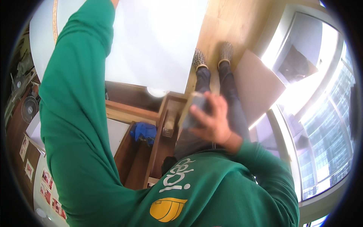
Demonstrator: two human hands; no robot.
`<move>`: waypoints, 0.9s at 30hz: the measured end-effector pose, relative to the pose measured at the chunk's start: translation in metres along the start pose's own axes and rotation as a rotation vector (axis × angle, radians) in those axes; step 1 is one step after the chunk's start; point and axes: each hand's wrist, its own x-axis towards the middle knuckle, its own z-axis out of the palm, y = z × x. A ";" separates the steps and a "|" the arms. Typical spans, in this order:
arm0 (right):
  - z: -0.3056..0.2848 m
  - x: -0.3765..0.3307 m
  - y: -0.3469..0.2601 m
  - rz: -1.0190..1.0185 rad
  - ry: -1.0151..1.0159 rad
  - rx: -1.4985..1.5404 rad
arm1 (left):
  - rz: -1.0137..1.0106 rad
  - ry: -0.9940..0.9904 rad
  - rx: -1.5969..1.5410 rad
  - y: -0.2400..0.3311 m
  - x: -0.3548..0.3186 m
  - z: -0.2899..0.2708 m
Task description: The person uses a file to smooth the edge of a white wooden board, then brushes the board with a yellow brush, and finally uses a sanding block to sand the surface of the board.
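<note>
My right hand (215, 119) is in front of my lap, blurred by motion. Its fingers and thumb are bent around a grey block (197, 103) with tan edges; its exact kind is too smeared to make out. My left arm (75, 83), in a green sleeve, stretches up over a large white panel (155, 41). Only a sliver of the wrist shows at the top edge, so the left hand lies outside the picture.
Below the panel is an open brown wooden drawer (157, 151), with a blue cloth (144, 131) and a small tan box (169, 126). A light brown board (260, 87) leans by the bright window (325, 125) at right. A fan (30, 109) stands far left.
</note>
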 end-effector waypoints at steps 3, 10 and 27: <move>-0.022 0.009 0.028 0.243 0.165 -0.093 | 0.310 0.039 0.094 0.070 -0.070 -0.002; -0.061 0.020 0.066 0.384 0.348 -0.194 | 0.686 -0.487 -0.112 0.142 -0.251 -0.062; -0.044 0.032 0.056 0.366 0.329 -0.044 | 1.007 -0.414 -0.318 0.116 -0.204 -0.056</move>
